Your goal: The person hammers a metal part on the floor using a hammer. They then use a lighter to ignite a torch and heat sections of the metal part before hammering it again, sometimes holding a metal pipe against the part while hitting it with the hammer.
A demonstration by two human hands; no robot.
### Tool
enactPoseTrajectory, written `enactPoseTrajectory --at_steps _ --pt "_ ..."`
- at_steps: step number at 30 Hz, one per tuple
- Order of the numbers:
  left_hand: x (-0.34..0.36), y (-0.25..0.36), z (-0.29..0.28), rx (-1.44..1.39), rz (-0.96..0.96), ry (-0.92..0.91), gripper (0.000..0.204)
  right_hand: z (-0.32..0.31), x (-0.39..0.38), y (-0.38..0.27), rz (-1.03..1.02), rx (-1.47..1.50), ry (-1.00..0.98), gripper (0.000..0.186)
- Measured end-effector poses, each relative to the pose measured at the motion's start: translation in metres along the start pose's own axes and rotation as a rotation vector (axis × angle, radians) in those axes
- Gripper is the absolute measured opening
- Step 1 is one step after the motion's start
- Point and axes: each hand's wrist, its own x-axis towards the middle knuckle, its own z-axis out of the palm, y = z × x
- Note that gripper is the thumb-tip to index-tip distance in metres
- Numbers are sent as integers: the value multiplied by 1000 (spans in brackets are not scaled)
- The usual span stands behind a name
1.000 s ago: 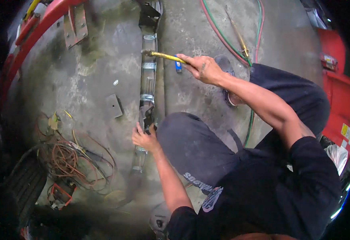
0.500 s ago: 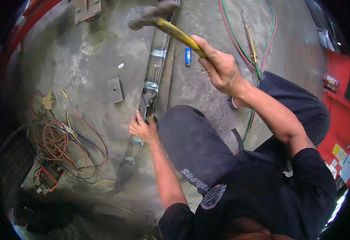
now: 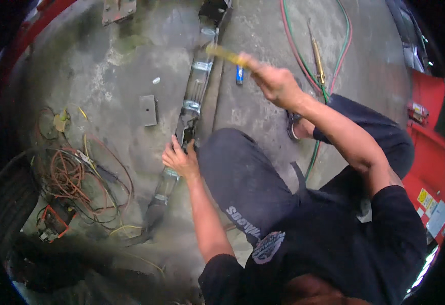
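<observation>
A long grey metal beam [image 3: 195, 86] with shiny bands across it lies on the floor, running from the far middle toward the near left. My left hand [image 3: 181, 159] grips its lower part, thumb and fingers on either side, just below a torn, bent section [image 3: 187, 127]. In my right hand [image 3: 277, 85] is a hammer [image 3: 227, 55] with a yellow handle, closed tightly in the fingers. The hammer's head end is over the beam and smeared by motion; whether it touches the metal I cannot tell.
Left of the beam lies a small metal plate with a hole [image 3: 149, 111]. Tangled reddish cables [image 3: 67, 175] spread at the left. A blue lighter-like object [image 3: 239, 75], a brass torch [image 3: 318, 58] and red and green hoses [image 3: 345, 48] lie to the right, near a red panel [image 3: 428, 142].
The hammer has swung down from its raised position toward the beam, its head now blurred. My left hand keeps its grip on the beam. The whole view has shifted slightly.
</observation>
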Motion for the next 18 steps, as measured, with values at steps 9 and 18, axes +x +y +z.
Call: enactPoseTrajectory --at_steps 9,18 --pt "2 -5 -5 17 -26 24 64 -38 13 -67 -92 324 204 59" --pt "-4 -7 2 8 -3 67 66 3 -6 -50 21 183 -155 59"
